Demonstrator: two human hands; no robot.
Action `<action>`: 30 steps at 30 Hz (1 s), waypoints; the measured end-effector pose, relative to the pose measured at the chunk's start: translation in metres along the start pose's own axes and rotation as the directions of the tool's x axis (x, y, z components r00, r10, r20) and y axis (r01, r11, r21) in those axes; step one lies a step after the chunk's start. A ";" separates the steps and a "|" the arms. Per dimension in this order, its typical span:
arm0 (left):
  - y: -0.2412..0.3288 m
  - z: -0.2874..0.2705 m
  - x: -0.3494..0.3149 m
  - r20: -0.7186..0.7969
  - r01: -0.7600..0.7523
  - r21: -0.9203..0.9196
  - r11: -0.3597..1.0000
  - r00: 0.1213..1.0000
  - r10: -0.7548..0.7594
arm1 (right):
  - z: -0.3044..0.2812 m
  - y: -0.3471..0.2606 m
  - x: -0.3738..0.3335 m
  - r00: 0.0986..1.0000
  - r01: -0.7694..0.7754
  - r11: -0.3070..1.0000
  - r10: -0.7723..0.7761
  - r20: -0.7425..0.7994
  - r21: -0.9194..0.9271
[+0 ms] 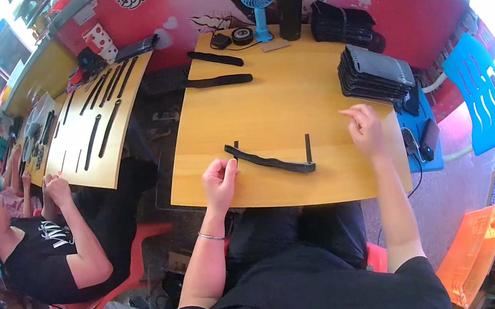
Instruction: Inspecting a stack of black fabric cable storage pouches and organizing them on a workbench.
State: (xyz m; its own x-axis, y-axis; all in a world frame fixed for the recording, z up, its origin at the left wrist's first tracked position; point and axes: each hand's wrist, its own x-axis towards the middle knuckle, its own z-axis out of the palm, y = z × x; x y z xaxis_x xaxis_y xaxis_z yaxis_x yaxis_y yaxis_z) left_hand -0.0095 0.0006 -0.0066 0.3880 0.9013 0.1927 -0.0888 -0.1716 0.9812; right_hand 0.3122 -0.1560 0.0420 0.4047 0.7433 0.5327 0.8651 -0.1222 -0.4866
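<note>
A black fabric strap (pixel 270 162) lies slantwise on the wooden table, near its front edge. Thin black strips cross its ends: a left strip (pixel 236 146) and a right strip (pixel 308 146). My left hand (pixel 220 183) is closed in a pinch at the lower end of the left strip, beside the strap. Farther right, my right hand (pixel 367 130) hovers over the table with fingers curled and tips together; anything between them is too small to make out. A stack of black flat pouches (pixel 374 72) sits just beyond it.
Two black straps (pixel 219 81) lie at the table's far left. A blue fan (pixel 259 3), black bottle (pixel 291 10) and folded black bundle (pixel 343 23) stand at the back. A blue chair (pixel 477 93) and orange crate (pixel 470 256) are right. Another person (pixel 40 244) works left.
</note>
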 end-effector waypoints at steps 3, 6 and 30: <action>0.002 0.001 0.000 -0.001 -0.013 0.014 1.000 1.000 0.013 | 0.007 -0.043 0.000 0.993 0.116 0.989 -0.119 0.020 0.090; 0.003 0.004 0.003 0.009 -0.019 0.015 1.000 1.000 0.019 | 0.013 -0.071 -0.008 0.969 0.173 0.970 -0.199 0.149 0.170; -0.015 0.003 0.006 -0.037 -0.122 0.126 0.984 0.991 0.127 | -0.160 -0.202 -0.069 0.270 0.073 -0.282 -0.918 -0.291 0.957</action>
State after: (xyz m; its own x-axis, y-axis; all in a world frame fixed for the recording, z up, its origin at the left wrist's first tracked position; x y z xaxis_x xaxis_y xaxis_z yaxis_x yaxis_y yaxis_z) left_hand -0.0027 0.0077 -0.0203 0.3393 0.8862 0.3154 -0.0188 -0.3289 0.9442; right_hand 0.1566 -0.2880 0.2145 -0.5980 0.1213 0.7923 -0.4983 0.7179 -0.4861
